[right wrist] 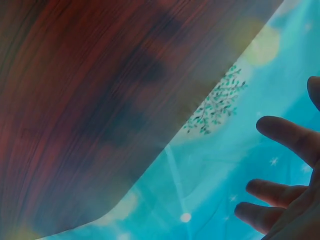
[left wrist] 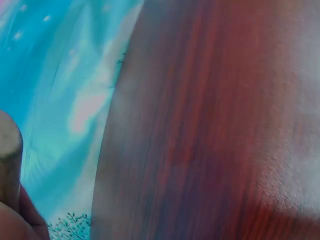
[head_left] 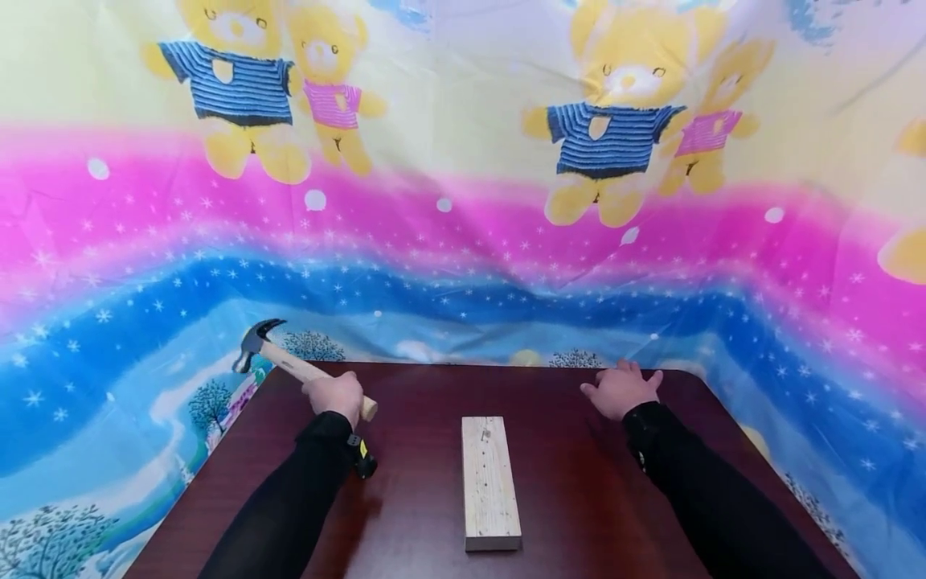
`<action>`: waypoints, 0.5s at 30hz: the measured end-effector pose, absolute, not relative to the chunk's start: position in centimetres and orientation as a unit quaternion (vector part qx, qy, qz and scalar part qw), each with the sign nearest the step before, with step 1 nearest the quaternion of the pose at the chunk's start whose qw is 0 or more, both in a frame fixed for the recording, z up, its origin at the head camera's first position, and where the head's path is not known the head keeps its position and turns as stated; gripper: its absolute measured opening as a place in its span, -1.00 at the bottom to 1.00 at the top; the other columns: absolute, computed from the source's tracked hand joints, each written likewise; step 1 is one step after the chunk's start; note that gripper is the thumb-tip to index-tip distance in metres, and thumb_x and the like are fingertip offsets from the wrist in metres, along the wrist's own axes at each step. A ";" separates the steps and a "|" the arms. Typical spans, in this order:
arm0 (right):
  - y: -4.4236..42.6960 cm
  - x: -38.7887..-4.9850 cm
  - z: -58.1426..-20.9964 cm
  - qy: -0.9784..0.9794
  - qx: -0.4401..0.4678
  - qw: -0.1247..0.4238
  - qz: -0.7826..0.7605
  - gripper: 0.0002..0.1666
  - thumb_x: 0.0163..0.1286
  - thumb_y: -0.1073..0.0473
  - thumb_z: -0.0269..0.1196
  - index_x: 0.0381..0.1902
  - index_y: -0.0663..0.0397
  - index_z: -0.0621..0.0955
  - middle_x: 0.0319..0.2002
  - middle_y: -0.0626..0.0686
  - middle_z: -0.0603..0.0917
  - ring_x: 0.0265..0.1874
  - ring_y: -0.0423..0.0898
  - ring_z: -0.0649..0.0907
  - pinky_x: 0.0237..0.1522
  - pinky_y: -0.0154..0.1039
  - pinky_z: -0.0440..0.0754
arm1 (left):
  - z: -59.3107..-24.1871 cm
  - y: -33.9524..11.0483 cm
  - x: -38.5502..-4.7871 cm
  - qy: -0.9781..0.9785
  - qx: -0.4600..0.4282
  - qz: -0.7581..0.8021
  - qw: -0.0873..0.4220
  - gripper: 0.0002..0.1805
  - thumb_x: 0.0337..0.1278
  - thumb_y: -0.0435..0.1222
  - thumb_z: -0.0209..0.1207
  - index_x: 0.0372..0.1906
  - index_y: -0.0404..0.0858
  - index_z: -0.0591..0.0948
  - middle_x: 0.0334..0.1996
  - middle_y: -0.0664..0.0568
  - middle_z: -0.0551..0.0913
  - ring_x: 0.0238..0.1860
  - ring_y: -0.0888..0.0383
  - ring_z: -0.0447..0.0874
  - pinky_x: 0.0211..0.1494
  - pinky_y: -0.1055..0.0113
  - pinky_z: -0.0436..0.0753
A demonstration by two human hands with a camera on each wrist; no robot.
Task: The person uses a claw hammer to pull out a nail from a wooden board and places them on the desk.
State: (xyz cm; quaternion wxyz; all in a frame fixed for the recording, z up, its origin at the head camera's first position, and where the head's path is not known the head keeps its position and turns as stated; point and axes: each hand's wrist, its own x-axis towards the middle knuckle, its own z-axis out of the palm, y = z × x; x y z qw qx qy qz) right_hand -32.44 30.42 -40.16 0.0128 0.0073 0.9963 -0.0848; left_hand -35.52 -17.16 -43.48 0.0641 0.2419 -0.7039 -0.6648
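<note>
In the head view my left hand [head_left: 335, 396] grips the wooden handle of a claw hammer [head_left: 292, 362] above the table's left side. Its dark metal head points up and to the far left. The handle's butt end [left wrist: 9, 137] shows at the left edge of the left wrist view, beside part of the hand. My right hand [head_left: 620, 391] holds nothing; it is over the table's far right part, fingers spread. Those fingers [right wrist: 282, 135] also appear in the right wrist view. Between the hands lies a pale wooden board [head_left: 492, 490], with a nail [head_left: 485, 435] near its far end and several dark spots along it.
The dark red-brown table [head_left: 412, 450] has a glossy surface and rounded far corners. A printed curtain [head_left: 448, 241] with bears and snowflakes hangs behind it and along both sides. A black device with a yellow mark [head_left: 362, 454] is at the left wrist.
</note>
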 end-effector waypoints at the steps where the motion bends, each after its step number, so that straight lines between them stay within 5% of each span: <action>1: 30.3 -32.4 -40.3 0.996 0.003 0.011 -0.086 -0.29 0.71 -0.22 0.08 0.47 0.21 0.60 0.64 0.56 0.21 0.66 0.63 0.07 0.47 0.84 -0.16 | -43.7 -16.9 -35.5 -0.685 0.263 -0.672 0.102 -0.11 0.56 -0.28 0.02 0.68 -0.48 -0.22 0.62 -0.49 0.18 0.54 -0.32 0.37 0.60 -0.11 0.47; 5: 29.4 -32.2 -40.8 0.995 -0.015 -0.010 -0.099 -0.30 0.70 -0.21 0.12 0.48 0.19 0.60 0.64 0.47 0.31 0.69 0.57 0.08 0.50 0.81 -0.21 | -43.4 -15.8 -35.9 -0.703 0.215 -0.660 0.157 -0.16 0.45 -0.33 0.09 0.63 -0.40 -0.06 0.46 -0.46 0.36 0.35 -0.34 0.50 0.46 -0.18 0.56; 15: 26.3 -31.8 -38.9 0.992 -0.041 -0.064 -0.103 -0.29 0.70 -0.17 0.15 0.55 0.17 0.52 0.64 0.41 0.35 0.73 0.41 0.15 0.56 0.76 -0.18 | -39.8 -12.0 -35.4 -0.770 0.059 -0.600 0.206 0.09 0.21 -0.39 0.10 0.78 -0.20 -0.17 0.21 -0.34 0.47 0.01 -0.22 0.51 0.20 -0.07 0.54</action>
